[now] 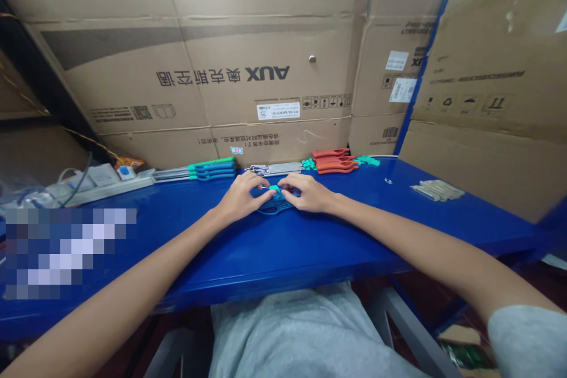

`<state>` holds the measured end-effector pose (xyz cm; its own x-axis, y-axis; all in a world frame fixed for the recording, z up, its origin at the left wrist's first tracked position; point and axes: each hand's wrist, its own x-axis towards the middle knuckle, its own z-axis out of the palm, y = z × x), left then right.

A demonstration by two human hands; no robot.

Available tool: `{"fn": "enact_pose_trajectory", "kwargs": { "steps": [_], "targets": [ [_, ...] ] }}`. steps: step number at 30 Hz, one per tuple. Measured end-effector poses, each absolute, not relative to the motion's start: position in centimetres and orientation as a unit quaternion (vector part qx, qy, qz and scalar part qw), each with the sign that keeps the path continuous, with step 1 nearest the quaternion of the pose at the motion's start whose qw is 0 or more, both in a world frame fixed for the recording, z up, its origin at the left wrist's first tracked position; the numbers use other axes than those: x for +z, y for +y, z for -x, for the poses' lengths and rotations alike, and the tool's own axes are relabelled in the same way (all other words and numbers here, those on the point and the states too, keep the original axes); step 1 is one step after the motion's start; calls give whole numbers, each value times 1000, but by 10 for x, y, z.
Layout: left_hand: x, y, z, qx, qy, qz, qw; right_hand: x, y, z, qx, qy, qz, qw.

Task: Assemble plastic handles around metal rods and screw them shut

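My left hand (243,196) and my right hand (308,192) meet over the middle of the blue table, both with pinched fingers. Between the fingertips is a small teal plastic piece (275,188); the right fingers grip its right side. A thin light rod (264,187) shows at my left fingertips, running toward the teal piece; whether it enters the piece is too small to tell. Just below the fingers lies a blue plastic handle (273,210) with a looped opening, partly covered by the hands. Behind them, a row of thin metal rods (283,168) lies on the table.
Blue and green handles with metal shafts (215,170) lie at back left, beside a white power strip (110,189). Orange-red handles (334,162) and small teal pieces (309,164) sit at back right. A bundle of pale sticks (438,190) lies farther right. Cardboard (212,88) walls the back.
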<state>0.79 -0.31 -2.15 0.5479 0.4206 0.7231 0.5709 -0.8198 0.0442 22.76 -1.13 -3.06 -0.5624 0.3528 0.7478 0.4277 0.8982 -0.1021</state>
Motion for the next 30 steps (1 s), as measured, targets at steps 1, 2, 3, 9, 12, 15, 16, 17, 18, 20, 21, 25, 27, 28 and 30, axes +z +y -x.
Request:
{"fn": "enact_pose_trajectory", "kwargs": {
  "steps": [1, 2, 3, 9, 12, 15, 16, 17, 18, 20, 21, 25, 27, 28, 30],
  "targets": [
    [-22, -3, -8, -376, -287, 875, 98, -31, -12, -228, -44, -884, 218, 412],
    [-22, -3, -8, -371, -290, 877, 96, -31, -12, -228, -42, -885, 216, 411],
    [-22, -3, -8, -364, -292, 880, 91, -30, -11, -228, -40, -886, 213, 410],
    [-21, -3, -8, -323, -283, 902, 35, -31, -6, -230, -11, -894, 198, 402],
    [-21, -3, -9, -329, -281, 901, 2, -31, -5, -230, 7, -894, 196, 403],
    [-21, -4, -10, -350, -289, 891, -18, -30, -5, -230, 22, -896, 198, 397],
    [-21, -4, -10, -356, -293, 887, -19, -29, -6, -230, 27, -897, 200, 393],
    [-20, -4, -9, -360, -297, 884, -18, -29, -6, -230, 29, -897, 203, 391],
    [-20, -4, -9, -364, -301, 881, -15, -28, -6, -231, 28, -897, 208, 389],
    [-19, -4, -8, -371, -310, 876, -2, -26, -5, -233, 16, -895, 224, 385],
    [-19, -4, -7, -374, -315, 872, 8, -26, -4, -234, 8, -894, 235, 382],
    [-20, -1, -6, -379, -335, 862, 36, -25, 0, -239, 9, -883, 278, 377],
    [-21, 0, -6, -377, -338, 862, 41, -24, 0, -240, 19, -874, 291, 389],
    [-21, 0, -6, -374, -338, 863, 45, -24, 0, -240, 20, -871, 292, 395],
    [-22, 0, -6, -362, -341, 866, 58, -23, -3, -239, 16, -870, 285, 401]
  ]
}}
